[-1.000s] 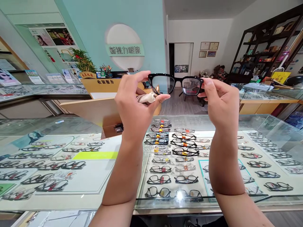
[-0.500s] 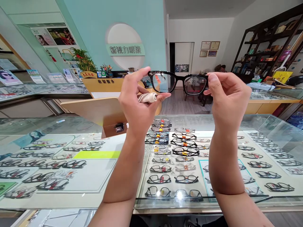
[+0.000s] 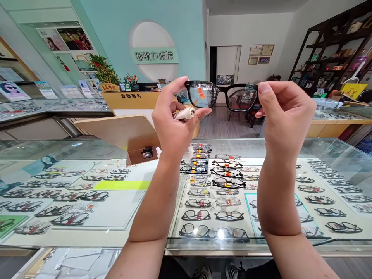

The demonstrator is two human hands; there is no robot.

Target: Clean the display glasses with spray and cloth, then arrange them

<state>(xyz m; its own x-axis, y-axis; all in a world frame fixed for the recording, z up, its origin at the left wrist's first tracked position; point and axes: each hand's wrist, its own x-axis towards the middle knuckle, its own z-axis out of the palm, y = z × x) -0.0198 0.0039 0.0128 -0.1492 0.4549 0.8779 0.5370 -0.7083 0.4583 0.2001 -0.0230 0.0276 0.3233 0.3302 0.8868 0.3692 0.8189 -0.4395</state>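
Note:
A pair of black-framed eyeglasses [image 3: 222,88] is held up in front of me, above the glass display case. An orange sticker shows on the left lens, and small red print shows on the right one. My left hand [image 3: 176,112] grips the left end of the frame between thumb and fingers. A rolled pale cloth [image 3: 185,114] is tucked in that same hand, below the lens. With thumb and fingers, my right hand [image 3: 286,102] pinches the right end of the frame. The temples are mostly hidden.
Rows of eyeglasses [image 3: 228,182] lie inside the glass display case [image 3: 174,248] below my arms. A tilted wooden panel [image 3: 116,128] stands on the case at left. Farther back are a wooden counter [image 3: 151,102], a plant [image 3: 103,69] and dark shelves [image 3: 328,58].
The eyeglasses and both hands have shifted slightly right and up in view. The frame is turned a little, and red print now shows on the right lens. Both hands keep their hold.

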